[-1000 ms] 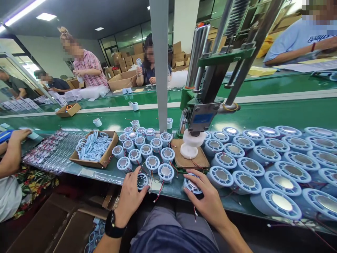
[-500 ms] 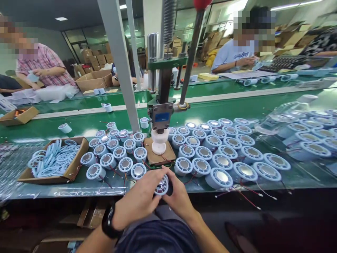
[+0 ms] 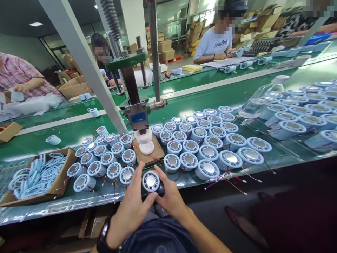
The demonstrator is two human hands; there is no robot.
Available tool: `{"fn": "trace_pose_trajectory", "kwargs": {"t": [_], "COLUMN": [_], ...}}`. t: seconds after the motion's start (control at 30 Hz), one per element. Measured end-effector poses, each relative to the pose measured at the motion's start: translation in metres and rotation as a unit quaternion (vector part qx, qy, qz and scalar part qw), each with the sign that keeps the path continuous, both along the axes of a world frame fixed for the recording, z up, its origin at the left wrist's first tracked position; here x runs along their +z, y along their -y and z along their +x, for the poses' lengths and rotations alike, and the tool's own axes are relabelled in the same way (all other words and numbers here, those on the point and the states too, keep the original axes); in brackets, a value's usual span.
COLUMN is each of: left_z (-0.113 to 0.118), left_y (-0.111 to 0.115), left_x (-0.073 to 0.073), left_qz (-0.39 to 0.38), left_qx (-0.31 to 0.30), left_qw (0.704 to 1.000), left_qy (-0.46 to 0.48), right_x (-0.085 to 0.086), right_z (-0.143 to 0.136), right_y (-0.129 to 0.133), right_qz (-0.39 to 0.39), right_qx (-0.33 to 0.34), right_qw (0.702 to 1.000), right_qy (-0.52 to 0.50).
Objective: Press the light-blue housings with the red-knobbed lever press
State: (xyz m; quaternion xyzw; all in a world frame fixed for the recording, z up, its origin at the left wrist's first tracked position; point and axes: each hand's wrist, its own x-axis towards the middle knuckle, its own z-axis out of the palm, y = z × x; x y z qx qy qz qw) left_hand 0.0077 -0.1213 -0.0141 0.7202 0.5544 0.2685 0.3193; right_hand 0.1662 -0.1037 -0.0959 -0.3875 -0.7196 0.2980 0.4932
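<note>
A light-blue round housing with a slotted rim and a silver disc in its centre is held at the bench's front edge, disc side facing up toward me. My left hand grips it from the left, and my right hand closes round its right side. The fingertips and thumbs frame its rim; its underside is hidden. Just beyond the hands stands a hand press, its white pressing head over a white round seat on a brown board.
Similar housings with thin wires stand in rows right of the press, others to its left. A cardboard box of light-blue rings sits at left. A clear plastic bottle stands at right. Co-workers sit across the green bench.
My view has swung to the right and tilted. The fingers have spread round the housing, and its disc face now shows fully, where my left hand partly covered it before.
</note>
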Motion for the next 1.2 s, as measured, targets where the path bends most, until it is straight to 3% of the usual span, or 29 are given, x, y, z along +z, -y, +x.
{"fn": "trace_pose_trajectory", "kwargs": {"t": [0.07,0.17,0.37,0.63,0.73,0.83,0.93,1.03,1.1,1.17,1.2], "left_z": [0.012,0.02,0.014,0.019,0.019,0.019,0.011,-0.006,-0.019,-0.03,-0.033], "left_y": [0.009,0.009,0.001,0.007,0.004,0.003,-0.003,-0.031,-0.059,-0.086,-0.097], "left_x": [-0.02,-0.036,-0.03,-0.049,-0.049,-0.036,-0.008,0.024,0.042,0.054,0.058], "left_qz": [-0.003,-0.009,-0.005,0.01,0.013,0.0,-0.002,0.038,0.051,0.052,0.054], "left_qx": [0.072,0.086,0.016,0.067,0.074,0.092,0.114,0.14,0.146,0.133,0.126], "left_qw": [0.997,0.996,0.998,0.995,0.992,0.988,0.987,0.985,0.985,0.988,0.989], "left_qy": [0.003,0.018,0.058,0.07,0.1,0.123,0.116,0.095,0.08,0.066,0.056], "right_x": [-0.003,-0.005,-0.002,0.0,0.02,0.075,0.166,0.271,0.334,0.38,0.395], "right_z": [-0.001,-0.003,-0.001,0.001,0.014,0.035,0.054,0.058,0.048,0.03,0.022], "right_y": [0.001,0.001,0.002,0.003,0.002,-0.004,-0.028,-0.078,-0.12,-0.158,-0.171], "right_qz": [0.009,0.002,-0.013,0.018,-0.022,-0.006,0.119,0.269,0.309,0.281,0.268], "right_qx": [-0.007,-0.022,-0.016,0.011,0.058,0.099,0.009,-0.137,-0.204,-0.23,-0.233], "right_qw": [1.0,1.0,1.0,0.997,0.983,0.96,0.959,0.931,0.907,0.901,0.897], "right_qy": [-0.005,-0.008,0.002,0.08,0.174,0.261,0.256,0.205,0.201,0.238,0.263]}}
